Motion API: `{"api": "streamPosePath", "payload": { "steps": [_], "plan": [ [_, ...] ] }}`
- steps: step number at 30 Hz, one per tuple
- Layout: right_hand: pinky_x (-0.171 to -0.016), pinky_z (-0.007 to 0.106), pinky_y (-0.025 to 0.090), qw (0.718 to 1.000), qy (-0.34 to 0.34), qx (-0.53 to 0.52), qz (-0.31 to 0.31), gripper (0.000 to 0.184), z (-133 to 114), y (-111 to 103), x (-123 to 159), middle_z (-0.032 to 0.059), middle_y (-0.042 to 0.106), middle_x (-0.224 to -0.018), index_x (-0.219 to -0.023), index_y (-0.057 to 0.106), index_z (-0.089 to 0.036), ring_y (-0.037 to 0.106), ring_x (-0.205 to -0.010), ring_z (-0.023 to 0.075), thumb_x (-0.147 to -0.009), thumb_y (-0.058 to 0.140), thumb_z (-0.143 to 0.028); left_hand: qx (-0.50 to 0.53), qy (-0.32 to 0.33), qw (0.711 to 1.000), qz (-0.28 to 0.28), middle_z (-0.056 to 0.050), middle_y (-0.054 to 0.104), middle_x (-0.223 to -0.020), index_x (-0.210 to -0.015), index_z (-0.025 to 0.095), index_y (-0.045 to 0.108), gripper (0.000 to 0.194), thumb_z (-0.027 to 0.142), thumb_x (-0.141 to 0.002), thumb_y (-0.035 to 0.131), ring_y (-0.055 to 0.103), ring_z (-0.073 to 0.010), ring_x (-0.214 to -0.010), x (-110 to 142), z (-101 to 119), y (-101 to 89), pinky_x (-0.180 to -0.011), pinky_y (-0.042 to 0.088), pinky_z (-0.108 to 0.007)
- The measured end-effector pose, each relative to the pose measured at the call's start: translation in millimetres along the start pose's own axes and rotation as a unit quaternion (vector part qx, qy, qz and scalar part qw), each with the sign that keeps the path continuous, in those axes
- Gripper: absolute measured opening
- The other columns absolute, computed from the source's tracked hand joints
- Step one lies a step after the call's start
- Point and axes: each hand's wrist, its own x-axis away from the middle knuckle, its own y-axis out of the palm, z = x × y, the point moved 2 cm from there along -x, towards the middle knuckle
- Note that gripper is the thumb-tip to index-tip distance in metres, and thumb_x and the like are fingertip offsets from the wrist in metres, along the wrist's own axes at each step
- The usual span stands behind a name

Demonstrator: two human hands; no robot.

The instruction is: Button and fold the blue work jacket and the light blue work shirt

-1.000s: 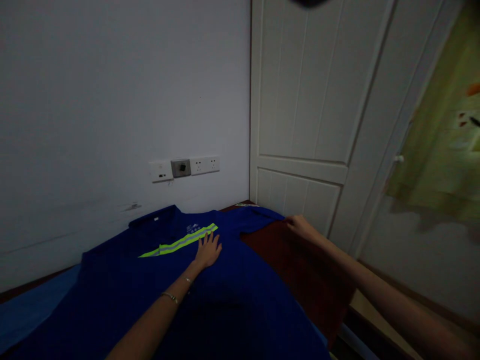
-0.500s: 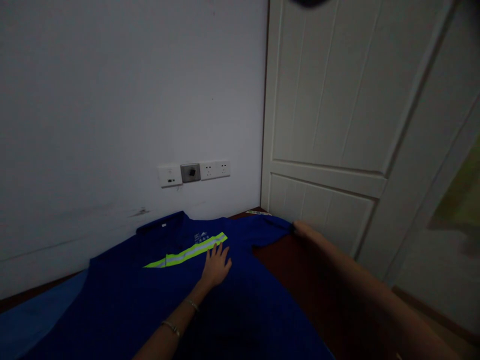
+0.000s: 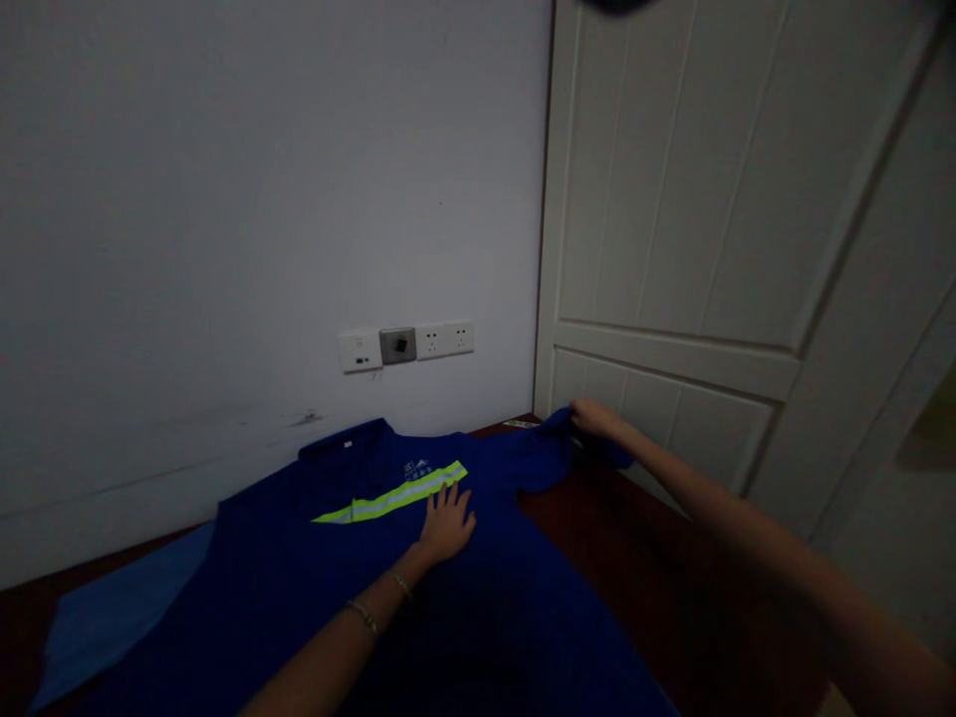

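Observation:
A dark blue work shirt (image 3: 314,588) lies spread out, its collar toward the wall. Across its chest runs a yellow-green reflective strip (image 3: 395,500), with a small white print above it. My left hand (image 3: 448,523) rests on the chest beside the strip's right end, fingers spread and flat. At the right, my right hand (image 3: 595,418) grips the shirt's sleeve, lifting part of it; some blue cloth hangs beyond the fingers. Lighter blue cloth (image 3: 123,612) shows from under the shirt at the left.
The shirt lies on a dark reddish-brown surface (image 3: 627,558). A grey-white wall with sockets (image 3: 444,340) rises behind it. White panelled doors (image 3: 657,199) stand close at the right. A patterned strip (image 3: 521,424) lies in the far corner.
My right hand has raised the sleeve and drawn it inward, so the cloth now bunches and folds there. My left hand stays on the chest. The view has shifted slightly left.

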Motion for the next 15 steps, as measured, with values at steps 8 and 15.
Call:
{"api": "streamPosePath", "payload": {
  "steps": [8, 15],
  "plan": [
    [-0.07, 0.023, 0.046, 0.994, -0.105, 0.021, 0.003, 0.025, -99, -67, -22, 0.0149, 0.069, -0.087, -0.085, 0.069, -0.007, 0.064, -0.082, 0.0214, -0.073, 0.049, -0.014, 0.266, 0.045, 0.957, 0.105, -0.009, 0.062, -0.107, -0.106, 0.013, 0.059, 0.037, 0.035, -0.078, 0.05, 0.055, -0.0198, -0.1, -28, 44, -75.5, -0.091, 0.041, -0.031],
    [-0.058, 0.022, 0.047, 0.99, -0.138, 0.001, -0.009, 0.024, -158, -87, 3, 0.0148, 0.069, -0.069, -0.08, 0.07, -0.003, 0.065, -0.061, 0.0187, -0.072, 0.05, -0.014, 0.437, 0.037, 0.888, 0.14, -0.017, 0.045, -0.128, -0.129, 0.011, 0.036, 0.081, 0.048, -0.064, 0.067, 0.047, -0.025, -0.112, -3, 104, -114.3, -0.094, 0.038, -0.035]
  ]
}}
